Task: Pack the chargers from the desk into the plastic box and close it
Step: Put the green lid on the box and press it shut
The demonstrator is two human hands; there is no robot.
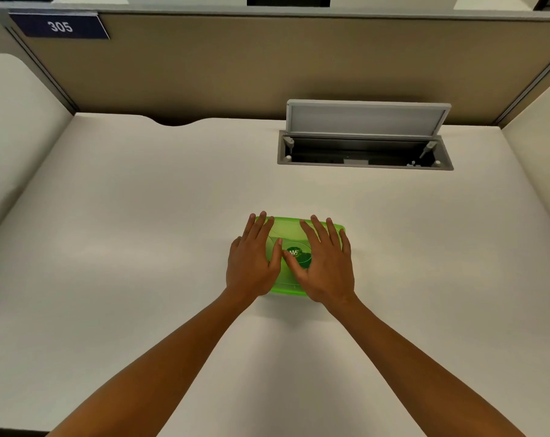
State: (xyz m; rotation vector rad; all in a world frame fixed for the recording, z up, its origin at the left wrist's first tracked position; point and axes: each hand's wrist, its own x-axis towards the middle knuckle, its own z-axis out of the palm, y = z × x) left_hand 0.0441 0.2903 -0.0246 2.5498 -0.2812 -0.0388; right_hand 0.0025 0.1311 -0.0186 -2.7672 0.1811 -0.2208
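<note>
Green translucent plastic box (294, 230) lying flat on the desk (141, 231), near the middle and a little toward the near edge; rounded corners, glossy lid (291, 228) seated on top, with a raised oval panel and a dark green round logo (295, 253) at its centre; contents not discernible through the plastic.

Left hand (253, 263) spread flat, palm down, over the left part of the lid; fingers extended and slightly fanned, tips reaching the far rim; gripping nothing. Right hand (325, 266) likewise opened out, palm down on the right part; thumb angled inward beside the logo, close to the left thumb; nothing held. Both forearms bare, converging from the lower corners.

Desk surface matte, off-white, smooth, with a curved notch (172, 121) cut in the far edge. Well beyond the box, to the right: a rectangular grey cable hatch (365, 152), its metal-looking flap (366, 118) raised, dark recess beneath. Tan fabric-like partition (267, 64) behind; navy plaque reading 305 (59, 26) at upper left.
</note>
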